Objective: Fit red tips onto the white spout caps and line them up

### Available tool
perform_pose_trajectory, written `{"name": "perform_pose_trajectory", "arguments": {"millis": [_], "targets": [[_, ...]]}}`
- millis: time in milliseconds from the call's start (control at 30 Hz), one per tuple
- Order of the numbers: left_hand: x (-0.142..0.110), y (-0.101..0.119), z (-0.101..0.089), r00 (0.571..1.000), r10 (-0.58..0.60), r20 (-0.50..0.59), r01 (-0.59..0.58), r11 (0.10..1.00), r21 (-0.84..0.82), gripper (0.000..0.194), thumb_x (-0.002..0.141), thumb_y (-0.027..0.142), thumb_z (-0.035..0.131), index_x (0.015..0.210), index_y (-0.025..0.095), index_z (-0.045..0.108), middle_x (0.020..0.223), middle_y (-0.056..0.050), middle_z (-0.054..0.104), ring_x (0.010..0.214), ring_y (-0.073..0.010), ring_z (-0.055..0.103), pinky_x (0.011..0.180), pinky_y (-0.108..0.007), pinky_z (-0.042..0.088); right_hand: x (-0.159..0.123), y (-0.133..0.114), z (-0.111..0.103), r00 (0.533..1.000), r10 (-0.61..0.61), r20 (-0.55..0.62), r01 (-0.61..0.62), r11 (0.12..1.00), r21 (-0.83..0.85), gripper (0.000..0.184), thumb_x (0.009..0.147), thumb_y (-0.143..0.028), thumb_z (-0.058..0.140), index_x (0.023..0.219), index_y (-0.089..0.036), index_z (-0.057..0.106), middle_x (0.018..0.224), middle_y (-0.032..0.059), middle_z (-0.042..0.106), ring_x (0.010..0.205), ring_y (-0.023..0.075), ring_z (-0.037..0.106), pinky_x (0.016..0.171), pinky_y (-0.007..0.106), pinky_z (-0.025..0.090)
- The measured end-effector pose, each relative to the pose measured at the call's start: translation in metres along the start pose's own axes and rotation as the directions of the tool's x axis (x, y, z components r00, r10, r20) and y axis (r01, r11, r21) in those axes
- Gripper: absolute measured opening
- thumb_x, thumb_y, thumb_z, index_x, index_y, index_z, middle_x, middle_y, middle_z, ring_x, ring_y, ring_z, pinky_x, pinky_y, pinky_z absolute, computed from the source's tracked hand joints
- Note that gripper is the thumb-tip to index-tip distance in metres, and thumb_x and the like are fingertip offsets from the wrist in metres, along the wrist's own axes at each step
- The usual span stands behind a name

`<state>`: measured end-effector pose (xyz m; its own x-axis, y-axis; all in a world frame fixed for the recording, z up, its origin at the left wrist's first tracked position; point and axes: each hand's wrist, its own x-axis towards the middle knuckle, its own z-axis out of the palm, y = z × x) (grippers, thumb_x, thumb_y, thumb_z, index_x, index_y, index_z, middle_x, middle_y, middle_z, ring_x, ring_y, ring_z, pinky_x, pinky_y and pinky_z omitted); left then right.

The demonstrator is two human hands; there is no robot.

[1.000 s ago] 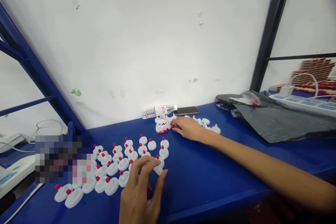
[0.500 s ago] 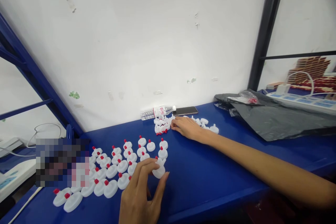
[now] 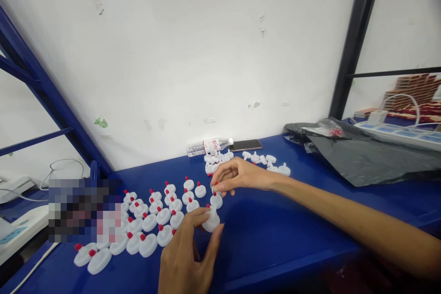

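Observation:
My left hand, at the front of the blue table, is closed around a round white plastic piece with a narrow spout pointing up. Its thumb is at the right side and the fingers at the left. Just beyond it, my right hand has thumb and fingertips pinched together; anything between them is too small to make out. It partly covers a red-capped piece in the right-hand row. Several like pieces with red caps stand in rows on the left. Behind my right hand lies a pile of loose white pieces.
A clear water bottle and a dark phone lie by the wall. Grey plastic sheeting covers the back right, near a power strip. More white pieces lie right of the pile. A blue frame post rises at left.
My right hand has moved from the pile towards the front, close to the piece in my left hand. My left hand stays around its white piece.

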<state>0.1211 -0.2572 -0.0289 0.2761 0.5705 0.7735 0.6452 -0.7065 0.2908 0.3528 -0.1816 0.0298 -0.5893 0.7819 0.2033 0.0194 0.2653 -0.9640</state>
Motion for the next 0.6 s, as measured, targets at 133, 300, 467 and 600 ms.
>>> {"name": "perform_pose_trajectory", "arguments": {"millis": [133,300,467,600], "targets": [[0.000,0.001,0.000,1.000,0.011,-0.012,-0.011,1.000,0.001,0.020,0.097,0.037,0.065,0.110,0.023,0.059,0.107,-0.002,0.076,0.044,-0.0048,0.054,0.048,-0.020,0.053,-0.004,-0.002,0.013,0.998,0.016,0.063,-0.022,0.996,0.091,0.029,0.074,-0.036,0.088,0.095,-0.017,0.079,0.088,0.0045,0.078,0.081,0.0154,0.074,0.075,0.026,0.057],[0.001,0.001,0.000,1.000,0.012,-0.015,-0.011,1.000,0.007,0.017,0.099,0.038,0.061,0.109,0.024,0.059,0.106,-0.003,0.075,0.045,-0.0049,0.054,0.048,-0.019,0.051,-0.008,-0.006,0.024,0.998,0.005,0.057,-0.011,0.996,0.094,0.023,0.073,-0.030,0.089,0.091,-0.019,0.082,0.085,0.0029,0.078,0.080,0.0146,0.073,0.075,0.024,0.055],[0.002,0.000,0.000,1.000,0.000,0.011,0.000,1.000,0.012,0.021,0.099,0.042,0.061,0.110,0.025,0.060,0.100,-0.001,0.075,0.043,-0.0059,0.053,0.046,-0.020,0.051,-0.009,-0.007,0.031,0.999,-0.041,0.007,0.041,0.999,-0.022,0.023,0.076,-0.033,0.086,0.095,-0.020,0.084,0.082,0.0031,0.078,0.073,0.0140,0.071,0.067,0.023,0.052],[-0.001,0.005,0.000,0.992,-0.127,-0.008,0.127,0.992,-0.002,0.027,0.099,0.050,0.058,0.113,0.027,0.060,0.098,0.001,0.076,0.041,-0.0063,0.052,0.045,-0.021,0.051,-0.011,-0.016,0.030,0.996,-0.085,-0.020,0.083,0.993,-0.080,0.023,0.077,-0.034,0.085,0.095,-0.021,0.084,0.080,0.0038,0.079,0.074,0.0156,0.071,0.067,0.025,0.053]]}}
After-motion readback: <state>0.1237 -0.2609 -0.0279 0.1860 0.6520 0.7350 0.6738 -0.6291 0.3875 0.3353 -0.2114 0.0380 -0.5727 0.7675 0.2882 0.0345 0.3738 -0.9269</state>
